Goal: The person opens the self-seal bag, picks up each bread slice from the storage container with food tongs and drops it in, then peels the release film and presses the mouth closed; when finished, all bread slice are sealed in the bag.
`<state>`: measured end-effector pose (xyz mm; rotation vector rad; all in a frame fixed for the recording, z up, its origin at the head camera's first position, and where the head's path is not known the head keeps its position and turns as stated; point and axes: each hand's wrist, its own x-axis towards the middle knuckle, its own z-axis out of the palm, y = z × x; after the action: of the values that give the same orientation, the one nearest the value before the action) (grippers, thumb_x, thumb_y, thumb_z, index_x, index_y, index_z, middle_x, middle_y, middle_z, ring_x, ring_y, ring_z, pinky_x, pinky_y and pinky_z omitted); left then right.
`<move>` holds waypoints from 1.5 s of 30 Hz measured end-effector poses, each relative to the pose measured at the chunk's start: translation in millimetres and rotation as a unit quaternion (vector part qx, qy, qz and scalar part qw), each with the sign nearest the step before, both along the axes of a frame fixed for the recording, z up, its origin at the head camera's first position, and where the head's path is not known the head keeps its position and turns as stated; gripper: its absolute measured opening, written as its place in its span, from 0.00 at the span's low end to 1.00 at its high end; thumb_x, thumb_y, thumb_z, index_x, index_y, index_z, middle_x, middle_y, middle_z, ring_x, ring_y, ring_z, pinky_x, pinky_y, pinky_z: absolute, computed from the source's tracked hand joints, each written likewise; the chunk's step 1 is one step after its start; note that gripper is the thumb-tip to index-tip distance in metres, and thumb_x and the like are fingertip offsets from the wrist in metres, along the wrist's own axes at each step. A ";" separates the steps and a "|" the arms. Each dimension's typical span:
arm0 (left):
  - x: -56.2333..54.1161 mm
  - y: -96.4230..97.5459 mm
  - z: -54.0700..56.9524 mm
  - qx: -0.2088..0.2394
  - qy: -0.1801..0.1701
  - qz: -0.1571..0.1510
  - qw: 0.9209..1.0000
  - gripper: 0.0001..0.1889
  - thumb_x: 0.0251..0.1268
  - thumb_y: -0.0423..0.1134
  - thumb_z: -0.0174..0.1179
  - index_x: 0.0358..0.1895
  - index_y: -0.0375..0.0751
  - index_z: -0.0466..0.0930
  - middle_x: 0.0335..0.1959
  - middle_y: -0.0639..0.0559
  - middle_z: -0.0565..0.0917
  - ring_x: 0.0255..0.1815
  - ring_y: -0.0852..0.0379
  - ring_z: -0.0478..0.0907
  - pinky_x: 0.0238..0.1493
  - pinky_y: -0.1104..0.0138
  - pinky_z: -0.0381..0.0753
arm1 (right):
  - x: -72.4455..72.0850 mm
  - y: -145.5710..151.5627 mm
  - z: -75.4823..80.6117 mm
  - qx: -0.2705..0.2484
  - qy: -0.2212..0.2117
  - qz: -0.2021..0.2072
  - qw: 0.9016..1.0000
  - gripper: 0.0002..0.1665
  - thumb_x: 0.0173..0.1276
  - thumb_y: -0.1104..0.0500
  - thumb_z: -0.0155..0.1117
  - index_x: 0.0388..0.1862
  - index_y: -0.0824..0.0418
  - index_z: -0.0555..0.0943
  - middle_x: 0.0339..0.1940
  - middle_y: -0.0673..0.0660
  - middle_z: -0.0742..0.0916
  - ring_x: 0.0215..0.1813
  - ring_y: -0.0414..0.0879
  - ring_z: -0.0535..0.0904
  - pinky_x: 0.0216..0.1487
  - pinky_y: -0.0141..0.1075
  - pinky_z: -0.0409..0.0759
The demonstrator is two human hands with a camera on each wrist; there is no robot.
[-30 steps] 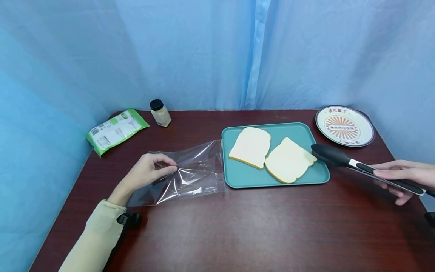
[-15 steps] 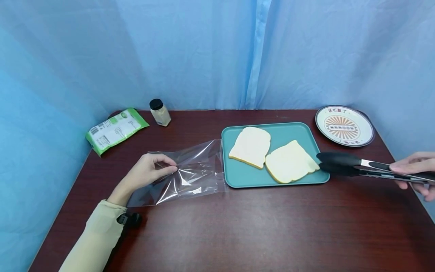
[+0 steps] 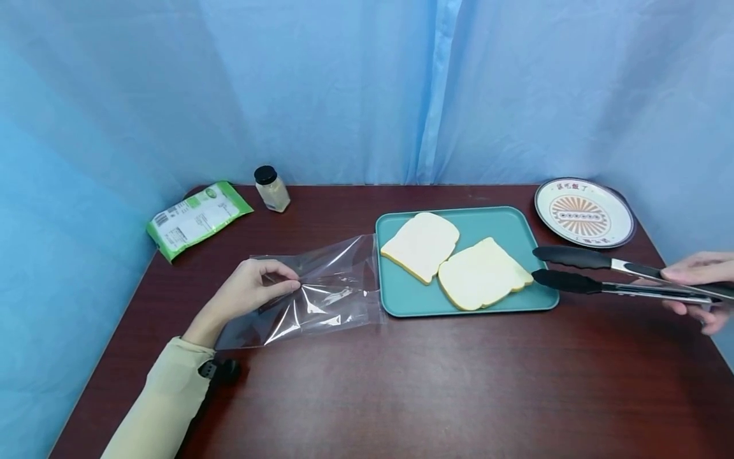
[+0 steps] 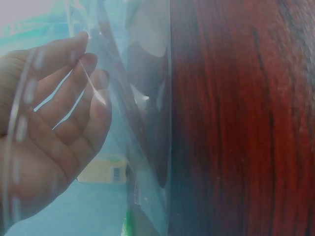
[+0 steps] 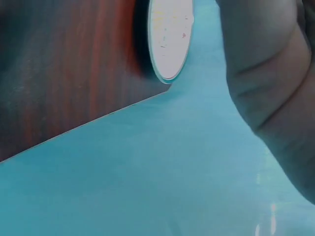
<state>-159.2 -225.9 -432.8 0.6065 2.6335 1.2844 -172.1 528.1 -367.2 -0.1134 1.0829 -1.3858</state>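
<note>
My left hand pinches the upper layer of a clear plastic bag, lifting it so the mouth gapes toward the tray. In the left wrist view the thumb and fingertips of the left hand meet at the film. My right hand grips black-and-steel tongs at the right. The tongs' tips are spread apart over the right edge of the green tray, close beside a bread slice. Another bread slice lies left of it, their edges meeting. The right wrist view shows only part of the right hand.
A patterned plate stands at the back right, behind the tongs. At the back left are a green-and-white packet and a black-lidded jar. Blue curtains border the dark wooden table.
The right hand has drawn the tongs rightward off the bread, and their tips have spread. Both slices have shifted slightly on the tray. The left hand keeps its place on the bag.
</note>
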 end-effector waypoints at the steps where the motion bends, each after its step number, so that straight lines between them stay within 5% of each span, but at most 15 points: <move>1: -0.3 0.5 -0.7 0.000 0.000 -0.001 1.000 0.07 0.64 0.40 0.72 0.42 0.46 0.90 0.37 0.56 0.88 0.35 0.57 0.82 0.37 0.66 0.83 | 1.5 0.7 -1.2 0.009 0.008 -0.002 1.000 0.32 0.87 0.61 0.22 0.72 0.58 0.73 0.47 0.65 0.85 0.42 0.51 0.88 0.46 0.46 0.86; 4: -0.1 0.1 -0.9 0.002 0.000 -0.002 1.000 0.07 0.64 0.40 0.72 0.42 0.46 0.90 0.37 0.56 0.88 0.35 0.57 0.82 0.37 0.66 0.83 | 5.0 -0.7 -2.5 0.034 0.033 0.003 0.999 0.30 0.87 0.61 0.24 0.71 0.62 0.73 0.44 0.71 0.84 0.39 0.50 0.88 0.42 0.44 0.86; 7: -0.5 -0.1 -0.8 0.004 0.003 -0.004 1.000 0.07 0.64 0.41 0.72 0.42 0.46 0.90 0.37 0.56 0.88 0.34 0.57 0.81 0.37 0.66 0.83 | 7.5 -0.7 -0.8 0.027 0.012 0.009 1.000 0.27 0.87 0.60 0.26 0.71 0.65 0.70 0.43 0.76 0.84 0.38 0.50 0.89 0.41 0.42 0.86; 10: -0.1 -0.2 0.6 0.005 0.006 -0.003 1.000 0.07 0.63 0.40 0.72 0.42 0.46 0.90 0.37 0.56 0.88 0.34 0.57 0.81 0.36 0.66 0.83 | 7.9 -5.4 2.7 0.042 0.003 0.012 0.999 0.27 0.87 0.58 0.27 0.69 0.70 0.69 0.41 0.72 0.86 0.35 0.49 0.89 0.39 0.41 0.85; 16: 0.6 -0.8 0.3 0.006 0.002 -0.003 1.000 0.06 0.63 0.40 0.72 0.42 0.45 0.90 0.37 0.55 0.88 0.34 0.56 0.81 0.36 0.66 0.83 | 2.5 -27.3 1.3 0.123 0.075 0.022 0.989 0.30 0.87 0.57 0.27 0.58 0.85 0.66 0.33 0.65 0.87 0.29 0.46 0.85 0.35 0.40 0.86; 20: 1.3 0.0 0.3 0.008 -0.001 -0.001 1.000 0.06 0.63 0.40 0.72 0.42 0.46 0.90 0.37 0.55 0.88 0.33 0.56 0.81 0.36 0.66 0.83 | 0.0 -32.4 -3.4 0.107 0.085 0.018 0.990 0.31 0.87 0.58 0.25 0.54 0.90 0.63 0.35 0.64 0.87 0.31 0.47 0.85 0.38 0.42 0.86; 26: 1.1 1.1 1.1 0.007 -0.008 0.004 1.000 0.07 0.63 0.40 0.72 0.43 0.45 0.90 0.38 0.54 0.88 0.34 0.56 0.81 0.36 0.67 0.83 | -1.8 -24.6 -8.4 0.064 0.082 -0.007 0.995 0.30 0.87 0.59 0.23 0.60 0.83 0.67 0.41 0.63 0.86 0.37 0.49 0.87 0.43 0.47 0.87; 37: 1.1 0.5 0.6 0.007 -0.010 0.005 1.000 0.05 0.64 0.40 0.72 0.41 0.46 0.90 0.38 0.55 0.88 0.35 0.56 0.81 0.38 0.65 0.84 | -3.4 -40.4 -20.7 0.125 0.151 -0.004 0.981 0.29 0.87 0.59 0.27 0.53 0.87 0.65 0.37 0.59 0.85 0.31 0.46 0.83 0.40 0.54 0.86; 45: 0.4 -3.0 -3.2 0.012 -0.005 0.003 1.000 0.05 0.64 0.40 0.72 0.41 0.48 0.90 0.37 0.56 0.88 0.34 0.56 0.81 0.36 0.65 0.84 | -0.2 -34.0 -31.4 0.019 0.096 -0.030 0.995 0.29 0.87 0.62 0.22 0.59 0.78 0.71 0.42 0.58 0.87 0.41 0.47 0.86 0.49 0.55 0.84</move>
<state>-158.8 -229.0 -436.0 0.5958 2.6179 1.3184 -172.3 494.1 -398.6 -0.1907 1.2798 -1.4285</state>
